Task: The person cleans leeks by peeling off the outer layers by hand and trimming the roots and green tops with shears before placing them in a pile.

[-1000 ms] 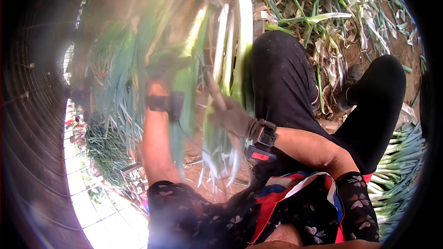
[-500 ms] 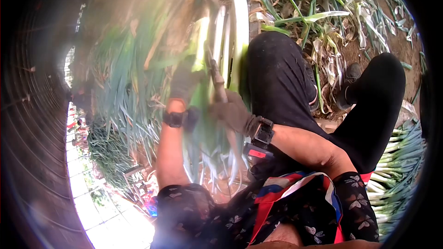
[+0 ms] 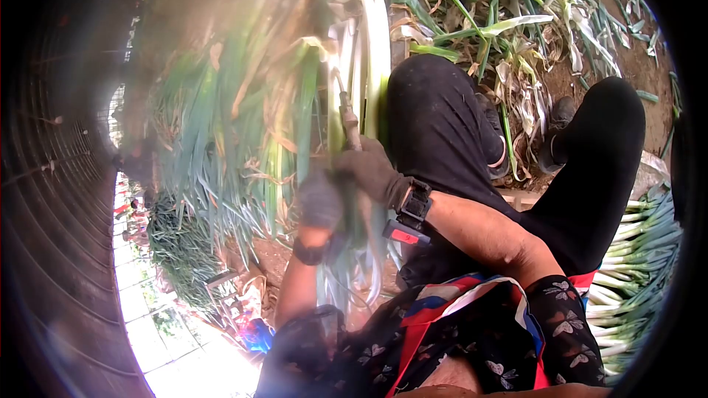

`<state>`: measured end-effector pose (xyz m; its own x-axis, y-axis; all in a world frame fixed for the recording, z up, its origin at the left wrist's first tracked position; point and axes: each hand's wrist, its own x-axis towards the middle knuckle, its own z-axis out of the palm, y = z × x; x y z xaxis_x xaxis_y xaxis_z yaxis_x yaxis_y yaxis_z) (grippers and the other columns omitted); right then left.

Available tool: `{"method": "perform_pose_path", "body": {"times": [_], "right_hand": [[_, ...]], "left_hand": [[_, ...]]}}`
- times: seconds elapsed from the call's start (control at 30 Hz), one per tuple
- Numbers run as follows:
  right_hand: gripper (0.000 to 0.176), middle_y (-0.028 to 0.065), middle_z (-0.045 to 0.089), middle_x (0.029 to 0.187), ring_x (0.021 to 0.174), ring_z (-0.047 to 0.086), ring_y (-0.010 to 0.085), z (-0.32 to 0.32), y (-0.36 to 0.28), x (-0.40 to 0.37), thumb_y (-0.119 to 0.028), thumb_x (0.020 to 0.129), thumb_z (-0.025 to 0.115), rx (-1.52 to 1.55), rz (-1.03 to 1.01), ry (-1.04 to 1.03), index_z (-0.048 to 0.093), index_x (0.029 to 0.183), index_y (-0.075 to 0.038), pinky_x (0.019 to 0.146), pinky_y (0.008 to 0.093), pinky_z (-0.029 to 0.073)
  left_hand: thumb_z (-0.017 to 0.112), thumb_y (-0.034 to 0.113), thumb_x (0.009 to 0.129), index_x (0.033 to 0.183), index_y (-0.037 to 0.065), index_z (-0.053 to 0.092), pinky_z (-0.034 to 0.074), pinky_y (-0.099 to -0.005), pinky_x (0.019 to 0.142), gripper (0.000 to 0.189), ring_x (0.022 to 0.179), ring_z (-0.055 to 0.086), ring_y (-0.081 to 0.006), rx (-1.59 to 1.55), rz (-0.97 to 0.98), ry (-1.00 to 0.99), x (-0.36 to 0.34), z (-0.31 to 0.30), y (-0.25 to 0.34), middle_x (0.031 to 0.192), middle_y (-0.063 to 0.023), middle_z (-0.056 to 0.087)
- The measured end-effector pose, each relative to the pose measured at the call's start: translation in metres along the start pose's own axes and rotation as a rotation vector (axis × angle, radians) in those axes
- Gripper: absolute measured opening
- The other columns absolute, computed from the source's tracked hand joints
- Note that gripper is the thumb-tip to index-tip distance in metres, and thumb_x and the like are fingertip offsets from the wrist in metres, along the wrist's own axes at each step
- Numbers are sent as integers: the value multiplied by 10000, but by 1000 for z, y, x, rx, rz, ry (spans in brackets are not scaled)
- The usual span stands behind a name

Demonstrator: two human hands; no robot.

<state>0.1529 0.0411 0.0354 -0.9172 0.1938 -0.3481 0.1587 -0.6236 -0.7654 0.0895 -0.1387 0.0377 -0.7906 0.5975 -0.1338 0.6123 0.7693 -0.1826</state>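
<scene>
Beside the left knee (image 3: pixel 428 92), support hidden: leek-like stalks (image 3: pixel 377 51). Probably light, white length firm, maybe slick; leaves (image 3: pixel 361 243) floppy, easily torn. Best hold: the white length. Right hand (image 3: pixel 374 169) has fingers clenched round a knife-like tool (image 3: pixel 351 124); left hand (image 3: pixel 320 200) blurred near the leaves, can't tell whether gripping.

long leeks (image 3: pixel 377 59), white-stalked and green-leaved, lie side by side, partly behind a slim brown-handled tool (image 3: pixel 349 119).

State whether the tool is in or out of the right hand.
In: the right hand is closed around the tool, whose end sticks out.
</scene>
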Motion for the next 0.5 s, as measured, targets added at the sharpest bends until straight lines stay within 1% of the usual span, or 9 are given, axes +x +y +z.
{"method": "perform_pose_path", "body": {"times": [0.07,0.13,0.23,0.33,0.4,0.43,0.5], "right_hand": [[188,50,606,753,706,572,131,0,-3,0,-156,789,670,26,24,-11,634,876,7,635,300,477],[179,42,603,745,693,569,123,1,-2,2,-162,802,660,-6,18,-2,638,865,3,618,297,473],[168,27,602,739,681,568,108,1,2,11,-163,828,640,-123,-62,-12,649,854,3,604,286,472],[174,15,603,733,670,571,97,3,9,22,-166,851,627,-102,-33,-46,660,853,4,591,280,474],[173,19,600,725,644,563,97,6,14,30,-160,849,630,-217,-141,-80,665,845,9,568,277,465],[169,20,598,721,630,558,98,7,18,32,-156,848,631,-235,-183,-90,663,842,10,556,274,458],[158,23,593,711,600,548,100,10,21,35,-146,843,634,-234,-256,-102,655,837,10,531,269,443]], "left_hand": [[622,192,865,927,30,589,494,-477,635,177,690,620,-393,-2,98,68,-13,-6,6,752,-198,627],[619,213,867,923,23,586,494,-477,617,201,665,617,-392,-120,320,268,-21,-22,17,750,-195,629],[636,212,855,927,27,583,487,-484,601,205,657,618,-395,-59,91,148,-44,-23,23,752,-190,625],[650,228,852,926,29,576,485,-485,607,225,666,622,-396,-240,21,133,-59,-28,25,770,-191,626],[662,233,849,937,30,581,484,-485,612,235,679,625,-400,-253,-27,84,-69,-29,25,778,-196,628],[668,236,848,943,31,584,483,-484,614,240,685,626,-402,-260,-52,59,-72,-29,24,782,-199,630],[672,235,850,960,21,599,483,-469,618,251,677,621,-388,-318,-38,32,-74,-26,17,781,-200,621]]}}
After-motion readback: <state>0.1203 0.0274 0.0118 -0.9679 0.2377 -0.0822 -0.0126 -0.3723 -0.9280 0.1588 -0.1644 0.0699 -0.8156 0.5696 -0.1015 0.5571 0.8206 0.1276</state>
